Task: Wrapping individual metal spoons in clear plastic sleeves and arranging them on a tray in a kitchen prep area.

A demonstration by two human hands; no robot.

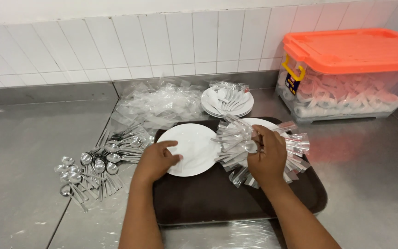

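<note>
The left hand (155, 161) lies flat with fingers spread on the near edge of a white plate (194, 147), pressing on it rather than gripping. The plate sits on a dark brown tray (208, 198) on the steel tabletop (19, 152). Just beside it, the right hand (267, 159) is closed around a fanned bundle of plastic-wrapped cutlery (236, 138), held above a second white plate (263, 123). To the outer side of the left hand lies a heap of loose spoons (95, 166). Beyond both hands are empty clear sleeves (162, 103) and a stack of plates holding spoons (227, 102). Farther past the right hand stands a clear bin with an orange lid (351, 69).
</note>
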